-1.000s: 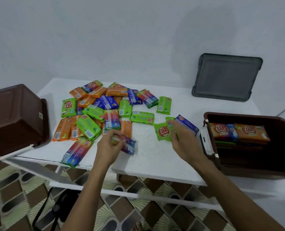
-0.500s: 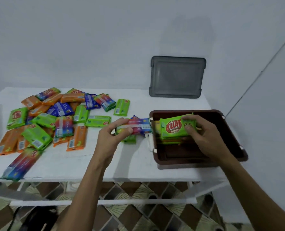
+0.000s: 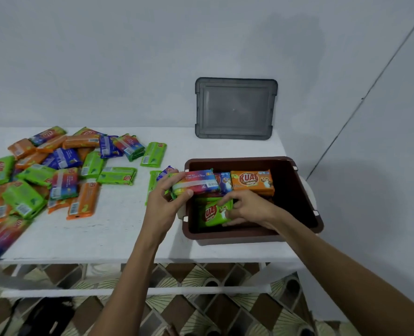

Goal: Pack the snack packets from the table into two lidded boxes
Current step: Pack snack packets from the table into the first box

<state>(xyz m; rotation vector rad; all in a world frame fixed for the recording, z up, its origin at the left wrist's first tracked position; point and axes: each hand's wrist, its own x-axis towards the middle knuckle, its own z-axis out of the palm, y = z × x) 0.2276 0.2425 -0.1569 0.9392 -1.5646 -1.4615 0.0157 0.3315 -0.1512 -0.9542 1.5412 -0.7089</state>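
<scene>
An open brown box (image 3: 298,190) stands on the right of the white table (image 3: 109,234). Inside it an orange packet (image 3: 252,181) and a blue packet (image 3: 224,183) lie at the back. My right hand (image 3: 246,209) is down inside the box and holds a green packet (image 3: 209,213) near the front wall. My left hand (image 3: 168,202) grips a rainbow-coloured packet (image 3: 196,184) over the box's left rim. A heap of orange, green, blue and rainbow snack packets (image 3: 55,170) covers the table's left half.
A grey lid (image 3: 236,107) leans upright against the wall behind the box. A green packet (image 3: 154,154) and another green one (image 3: 151,183) lie between the heap and the box. A rainbow packet (image 3: 0,238) sits at the table's front left edge. Patterned floor tiles show below.
The view swung right, leaving the other brown box out of frame. My right hand lowered the green packet into the box. My left hand carried the rainbow packet to the box's left rim.
</scene>
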